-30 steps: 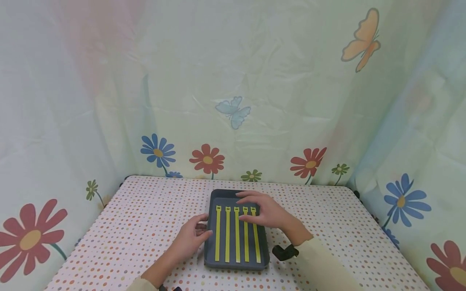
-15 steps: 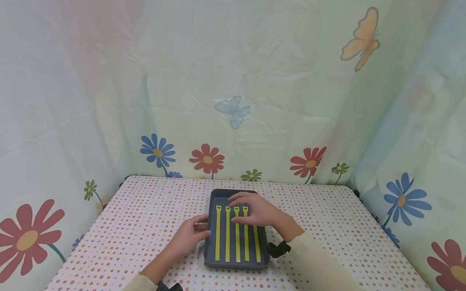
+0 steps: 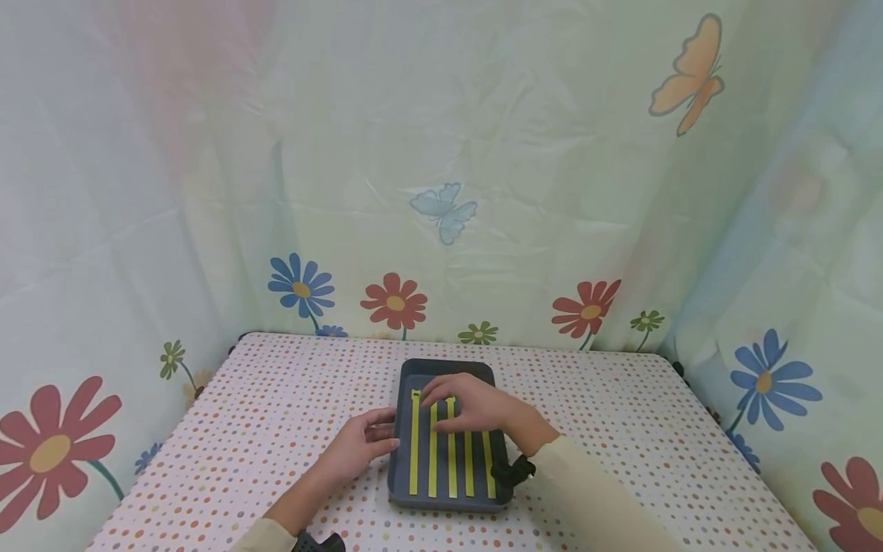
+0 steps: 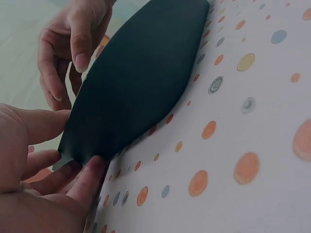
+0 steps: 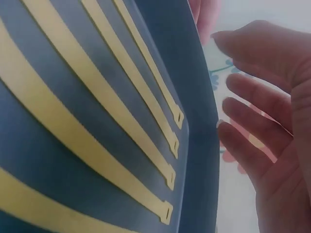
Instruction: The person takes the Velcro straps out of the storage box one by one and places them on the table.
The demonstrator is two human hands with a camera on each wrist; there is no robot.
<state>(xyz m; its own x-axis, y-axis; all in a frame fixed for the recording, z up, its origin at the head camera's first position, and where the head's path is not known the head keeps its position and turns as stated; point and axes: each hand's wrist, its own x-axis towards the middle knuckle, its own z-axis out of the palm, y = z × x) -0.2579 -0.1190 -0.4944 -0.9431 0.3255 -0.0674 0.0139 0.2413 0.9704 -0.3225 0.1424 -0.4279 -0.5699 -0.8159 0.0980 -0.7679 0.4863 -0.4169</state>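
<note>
Wearing pale sleeves (image 3: 600, 491), a person touches the left wall of a dark tray (image 3: 441, 504) with the left hand (image 3: 355, 445), its fingers loosely bent, unclenched. The tray sits on a dotted table (image 3: 586, 391); inside lie five yellow straps (image 3: 414, 452) side by side, heads toward the far end. Over their far part is the right hand (image 3: 472, 406), fingers curved, grasping nothing. Behind hangs a curtain (image 3: 345, 153) printed with flowers (image 3: 395, 301) and butterflies (image 3: 444, 212).

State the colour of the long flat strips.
The five long flat strips in the dark grey rectangular tray are greenish yellow; the head view shows this best.
</note>
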